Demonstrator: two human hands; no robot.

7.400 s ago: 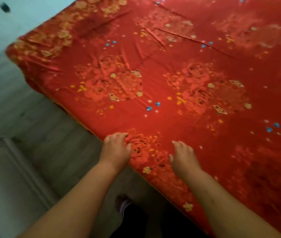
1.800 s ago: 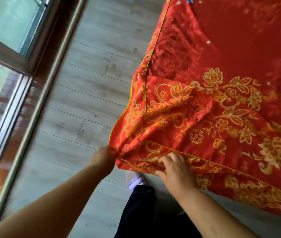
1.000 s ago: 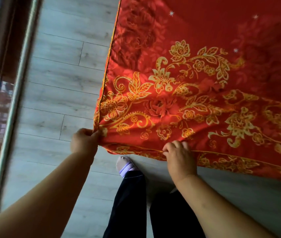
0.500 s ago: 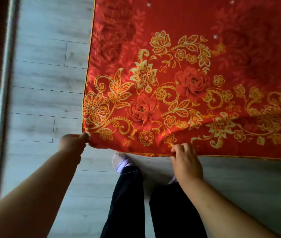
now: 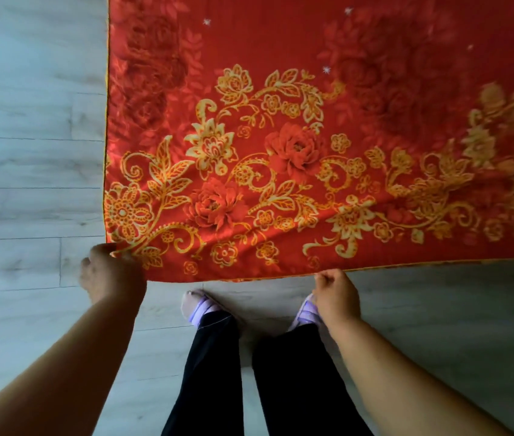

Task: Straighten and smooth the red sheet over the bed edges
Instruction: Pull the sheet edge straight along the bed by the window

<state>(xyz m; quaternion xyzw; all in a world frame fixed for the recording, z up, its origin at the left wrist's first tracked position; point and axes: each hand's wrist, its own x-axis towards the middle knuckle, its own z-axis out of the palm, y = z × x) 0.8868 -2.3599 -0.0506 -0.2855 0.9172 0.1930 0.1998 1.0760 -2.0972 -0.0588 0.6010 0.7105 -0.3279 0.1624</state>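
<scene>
The red sheet (image 5: 296, 127), printed with gold flowers and scrolls, fills the upper part of the view and is stretched flat, its corner at the lower left. My left hand (image 5: 109, 275) is closed on that corner. My right hand (image 5: 337, 294) pinches the near hem about a forearm's length to the right. The hem runs nearly straight between the two hands and on to the right edge of the view. The bed under the sheet is hidden.
Pale grey wooden floor (image 5: 29, 184) lies to the left of the sheet and below it. My legs in black trousers (image 5: 214, 372) and feet in light purple slippers (image 5: 199, 306) stand just short of the hem.
The bunched corner has been pulled out flat and the hem has become straight. My hands have spread further apart along the hem, and the view has tilted further down, so the window has left the frame.
</scene>
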